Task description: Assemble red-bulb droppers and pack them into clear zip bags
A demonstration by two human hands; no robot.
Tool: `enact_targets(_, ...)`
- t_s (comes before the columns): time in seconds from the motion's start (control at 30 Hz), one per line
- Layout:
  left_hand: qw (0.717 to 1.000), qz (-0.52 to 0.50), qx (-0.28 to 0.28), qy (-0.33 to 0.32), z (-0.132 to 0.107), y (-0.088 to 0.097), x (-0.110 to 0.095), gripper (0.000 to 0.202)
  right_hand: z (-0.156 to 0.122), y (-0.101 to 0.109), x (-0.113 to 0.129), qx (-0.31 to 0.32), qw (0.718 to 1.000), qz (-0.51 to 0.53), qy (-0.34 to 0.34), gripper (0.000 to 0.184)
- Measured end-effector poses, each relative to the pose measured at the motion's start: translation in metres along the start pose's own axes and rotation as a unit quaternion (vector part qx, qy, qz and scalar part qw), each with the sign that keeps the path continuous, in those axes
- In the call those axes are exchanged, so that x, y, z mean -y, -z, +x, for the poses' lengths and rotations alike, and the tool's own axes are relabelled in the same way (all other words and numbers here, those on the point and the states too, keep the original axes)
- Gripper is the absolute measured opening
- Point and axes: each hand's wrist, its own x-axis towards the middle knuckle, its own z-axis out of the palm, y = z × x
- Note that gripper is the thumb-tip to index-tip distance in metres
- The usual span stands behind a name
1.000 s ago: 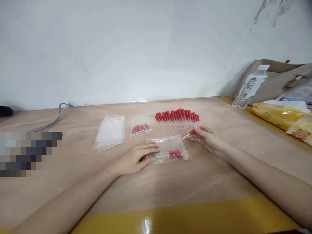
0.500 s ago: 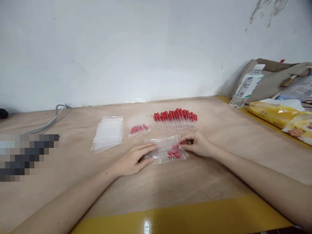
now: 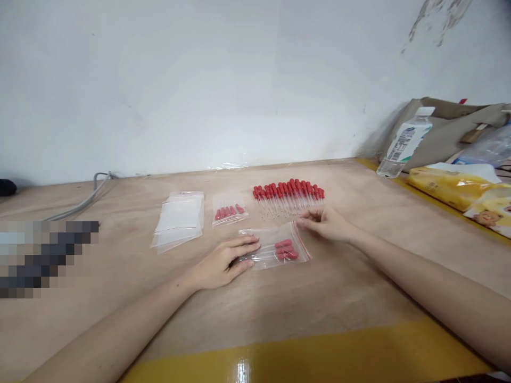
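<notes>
A clear zip bag [image 3: 263,260] with a red-lined mouth lies flat before me, its mouth to the right. Inside are a few glass droppers with red rubber bulbs [image 3: 286,254], bulbs toward the mouth. My left hand [image 3: 228,261] rests on the bag's left end, fingers stretched and apart. At the mouth's far corner, my right hand [image 3: 325,224] has its fingers curled and tips together, seemingly pinching the bag's edge. Just beyond lies a row of loose droppers [image 3: 289,194]. Another bag of droppers [image 3: 228,211] sits left of that row, beside a stack of flat bags [image 3: 179,218].
On the right stand a plastic bottle [image 3: 405,141], a grey bag [image 3: 447,130] and a yellow packet [image 3: 451,183]. A grey cable [image 3: 82,205] runs along the left. Yellow tape [image 3: 279,348] covers the table's front edge. A white wall rises behind.
The dropper at my right fingertips is now inside the bag with the others. My right hand has moved slightly away to the mouth's far corner. My left hand keeps its place on the bag.
</notes>
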Motion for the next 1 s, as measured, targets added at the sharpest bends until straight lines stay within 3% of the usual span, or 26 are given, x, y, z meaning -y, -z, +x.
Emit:
enact_targets(0.1,1.000,-0.014,-0.002,-0.004,0.000,0.000,0.001,0.040,0.027,0.011,-0.002,-0.146,0.979,-0.140,0.021,0.019)
enact_targets(0.17,1.000,-0.020,0.006,0.003,0.000,0.001,0.000,0.040,0.050,0.014,0.001,-0.186,0.955,-0.226,0.047,0.016)
enact_targets(0.33,0.999,-0.010,0.033,0.030,0.000,0.005,-0.003,0.039,0.102,0.000,0.013,-0.198,0.905,-0.375,0.035,0.025)
enact_targets(0.5,1.000,0.009,0.022,0.004,-0.002,0.004,-0.003,0.041,0.127,-0.010,0.015,-0.155,0.899,-0.406,-0.054,0.024)
enact_targets(0.6,1.000,0.009,0.017,0.002,-0.001,0.003,-0.003,0.041,0.132,-0.007,0.014,-0.163,0.918,-0.354,-0.071,0.019)
enact_targets(0.8,1.000,0.013,0.017,0.006,0.000,0.003,-0.003,0.041,0.116,0.014,0.016,-0.171,0.980,-0.097,-0.024,0.013)
enact_targets(0.9,1.000,0.020,0.015,0.007,0.000,0.003,-0.004,0.043,0.085,0.026,0.013,-0.248,0.964,0.093,0.013,0.018)
enact_targets(1.0,0.999,0.028,0.013,0.013,-0.001,0.003,-0.004,0.045,0.047,0.033,0.000,-0.318,0.931,0.175,0.045,0.030)
